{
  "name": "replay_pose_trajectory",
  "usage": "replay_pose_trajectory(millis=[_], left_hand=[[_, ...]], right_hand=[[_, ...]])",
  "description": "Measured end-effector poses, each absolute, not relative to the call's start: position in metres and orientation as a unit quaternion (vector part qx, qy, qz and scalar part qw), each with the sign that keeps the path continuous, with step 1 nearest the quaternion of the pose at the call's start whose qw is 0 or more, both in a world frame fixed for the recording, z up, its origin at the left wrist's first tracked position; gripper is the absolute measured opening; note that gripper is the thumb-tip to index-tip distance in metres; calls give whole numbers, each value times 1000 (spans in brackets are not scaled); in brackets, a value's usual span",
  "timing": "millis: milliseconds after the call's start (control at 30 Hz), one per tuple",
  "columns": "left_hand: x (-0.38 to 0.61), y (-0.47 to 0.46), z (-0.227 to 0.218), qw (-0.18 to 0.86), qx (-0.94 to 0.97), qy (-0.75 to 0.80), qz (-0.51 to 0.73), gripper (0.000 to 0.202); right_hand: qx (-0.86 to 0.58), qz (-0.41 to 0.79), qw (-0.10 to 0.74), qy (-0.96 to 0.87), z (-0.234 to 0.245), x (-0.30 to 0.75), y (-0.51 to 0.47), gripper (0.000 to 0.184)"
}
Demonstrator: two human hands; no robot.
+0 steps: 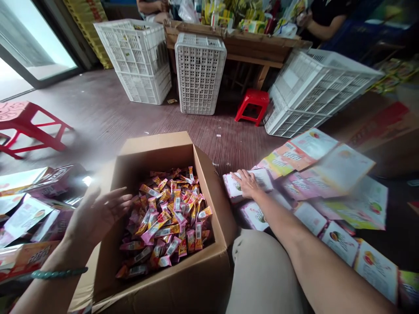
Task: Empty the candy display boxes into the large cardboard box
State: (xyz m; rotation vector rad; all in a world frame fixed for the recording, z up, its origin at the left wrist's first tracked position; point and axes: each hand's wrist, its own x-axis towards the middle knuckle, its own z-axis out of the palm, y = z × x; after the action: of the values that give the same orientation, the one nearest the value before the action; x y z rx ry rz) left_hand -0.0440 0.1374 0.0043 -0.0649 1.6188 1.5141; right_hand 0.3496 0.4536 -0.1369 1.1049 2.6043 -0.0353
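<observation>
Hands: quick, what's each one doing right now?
Left hand: open, fingers spread, empty, by the cardboard box left edge.
Right hand: open, palm flat on a white packet, not gripping it.

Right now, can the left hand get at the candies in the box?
Probably yes: the box is open, the left hand hovers at its left rim, and nothing covers the candies.

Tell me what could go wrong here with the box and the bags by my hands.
1. The right hand lies flat on one bag in a loose, overlapping pile; dragging it could pull neighbours askew.
2. The left hand hovers open at the edge of the box, which holds loose sachets; a knock might scatter some onto the floor.
</observation>
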Motion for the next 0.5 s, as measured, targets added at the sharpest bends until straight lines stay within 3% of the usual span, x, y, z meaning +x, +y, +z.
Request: replay_pose_trajectory(millis=[200,267,333,400,500], left_hand=[[-34,135,14,434,-40,658,614,33],[-33,134,10,419,-3,672,611,26],[-31,133,3,399,79,684,605,38],[-24,133,-1,391,177,682,592,69],[-1,134,4,424,279,638,578,100]], right_hand=[[517,-9,69,853,-88,342,471,118],[569,-70,-24,819,-54,336,476,132],[559,-207,-161,787,-16,324,470,138],[461,-380,-268,756,16,305,450,121],[327,-607,-301,659,38,262,396,69]])
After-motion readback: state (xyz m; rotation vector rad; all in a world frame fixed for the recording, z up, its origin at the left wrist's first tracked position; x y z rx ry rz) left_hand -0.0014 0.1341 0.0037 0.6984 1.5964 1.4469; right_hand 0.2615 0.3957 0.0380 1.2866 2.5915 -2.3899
